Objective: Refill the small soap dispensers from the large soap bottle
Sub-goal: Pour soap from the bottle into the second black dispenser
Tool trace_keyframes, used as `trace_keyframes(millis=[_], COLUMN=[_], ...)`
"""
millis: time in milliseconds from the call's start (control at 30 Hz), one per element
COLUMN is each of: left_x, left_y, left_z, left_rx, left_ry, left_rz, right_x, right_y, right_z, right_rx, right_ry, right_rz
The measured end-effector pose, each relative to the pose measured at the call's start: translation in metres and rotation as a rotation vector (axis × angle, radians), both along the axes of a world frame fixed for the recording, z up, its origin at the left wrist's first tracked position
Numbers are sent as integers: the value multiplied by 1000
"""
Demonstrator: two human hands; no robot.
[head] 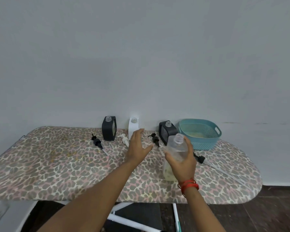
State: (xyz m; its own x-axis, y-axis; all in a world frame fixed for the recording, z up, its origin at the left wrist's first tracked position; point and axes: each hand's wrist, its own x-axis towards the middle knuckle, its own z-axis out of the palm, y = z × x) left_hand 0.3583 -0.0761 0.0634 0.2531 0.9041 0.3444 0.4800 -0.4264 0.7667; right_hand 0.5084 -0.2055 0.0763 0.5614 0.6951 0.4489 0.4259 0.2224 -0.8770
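A pale grey wall [141, 56] fills the far side. Against it stands the surface [57, 164], an ironing board with a leopard-print cover on white legs [124, 213] over a dark floor [274, 206]. At the far right of the surface sits a teal perforated basket [208, 139].

The large soap bottle [177, 148] is clear plastic and uncapped, with a little yellowish soap at its lower end. It is right of centre and leans with its open neck toward the far side. The right hand [184, 164] holds it, fingers and thumb curled round its body, and a red thread bracelet [189, 184] circles the wrist. The left hand [137, 148] is spread wide with straight fingers, holding nothing, just in front of the white dispenser [133, 128].

Three small dispensers stand along the far edge with their necks open. The left black dispenser [109, 129] is beside the white one, and the right black dispenser [166, 131] stands just beside the basket.

Four pump heads lie on the cover. The left black pump [97, 142] is near the left dispenser. The white pump [124, 138] is beside the left hand. The middle black pump [155, 139] lies between the hands. The long-tubed black pump [199, 158] is right of the bottle.
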Motion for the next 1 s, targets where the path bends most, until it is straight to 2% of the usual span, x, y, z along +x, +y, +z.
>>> trace_keyframes(millis=[267,433,733,1000], left_x=[50,79,125,108], left_y=[26,45,63,47], left_z=[11,7,-10,3], left_rx=[-246,-254,-248,-130], left_ry=[168,242,60,-167], left_rz=[-114,-143,-55,-87], right_x=[23,30,30,29], right_y=[-9,-6,1,2], right_z=[-19,-34,-45,-46], right_rx=[38,103,151,155], right_ry=[21,7,-18,-39], right_rz=[-145,-168,-199,-213])
